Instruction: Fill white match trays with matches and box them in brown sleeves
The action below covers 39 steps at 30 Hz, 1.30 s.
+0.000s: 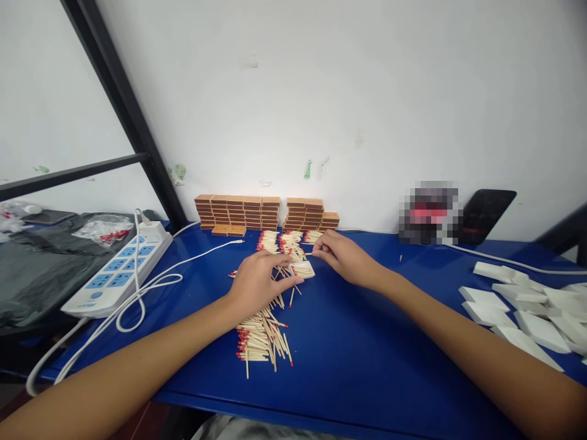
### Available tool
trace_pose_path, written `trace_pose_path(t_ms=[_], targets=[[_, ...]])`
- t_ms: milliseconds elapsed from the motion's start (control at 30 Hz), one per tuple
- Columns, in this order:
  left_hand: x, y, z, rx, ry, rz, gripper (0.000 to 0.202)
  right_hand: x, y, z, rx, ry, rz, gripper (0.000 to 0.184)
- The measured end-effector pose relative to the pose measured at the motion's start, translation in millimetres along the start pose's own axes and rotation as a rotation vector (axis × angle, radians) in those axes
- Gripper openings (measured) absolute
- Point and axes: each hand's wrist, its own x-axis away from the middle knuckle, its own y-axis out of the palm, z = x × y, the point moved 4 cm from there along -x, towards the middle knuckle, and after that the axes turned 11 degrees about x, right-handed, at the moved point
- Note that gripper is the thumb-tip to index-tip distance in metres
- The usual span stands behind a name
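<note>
My left hand [260, 280] grips a small white matchbox tray [308, 273] by its ends, thumb on the near side and fingers on the far side. Some matches lie inside the tray. Just right of it, my right hand [338, 255] pinches a match [310, 253] between thumb and fingertips. A loose heap of red-tipped matches [261, 336] spreads below and under my left hand. Beyond the tray lie further bunches of matches [290, 241] on the blue table.
Stacked brown matchboxes [238, 211] stand along the wall. A white power strip [121, 269] with looping cables lies at left, beside a dark plastic bag [46, 263]. Several white trays [527, 305] are piled at right. A phone [488, 214] leans against the wall.
</note>
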Motion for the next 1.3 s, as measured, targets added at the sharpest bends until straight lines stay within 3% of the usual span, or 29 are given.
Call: trace_pose_path(t_ms=[200,300,400,533,600,700,1133,1300], targets=[[-0.8,-0.8,0.4,0.001,0.006,0.005,0.038,10.1,-9.8,-40.5,-0.016,-0.092,-0.047,0.011],[-0.5,-0.7,0.4,0.008,0.013,0.017,0.038,11.9,-7.6,-48.9,-0.051,-0.132,-0.075,0.012],[0.2,-0.3,-0.1,0.004,0.012,0.019,0.038,8.0,-6.1,-36.3,-0.099,-0.074,-0.014,0.013],[0.1,0.1,0.2,-0.014,0.0,0.016,0.037,-1.5,-1.4,8.1,-0.045,0.122,0.142,0.01],[-0.1,0.4,0.6,-0.012,0.0,0.012,0.036,-6.1,5.8,28.9,-0.029,0.167,0.144,0.012],[-0.2,1.2,0.2,-0.008,0.002,0.012,0.037,-11.0,17.5,44.5,-0.018,0.128,0.081,0.016],[0.5,3.3,-1.6,-0.006,0.011,0.012,0.038,-11.5,22.4,29.7,0.008,0.061,0.035,0.024],[0.3,3.4,-0.8,0.007,0.011,0.003,0.037,-15.6,25.8,28.0,-0.045,0.111,0.047,0.012]])
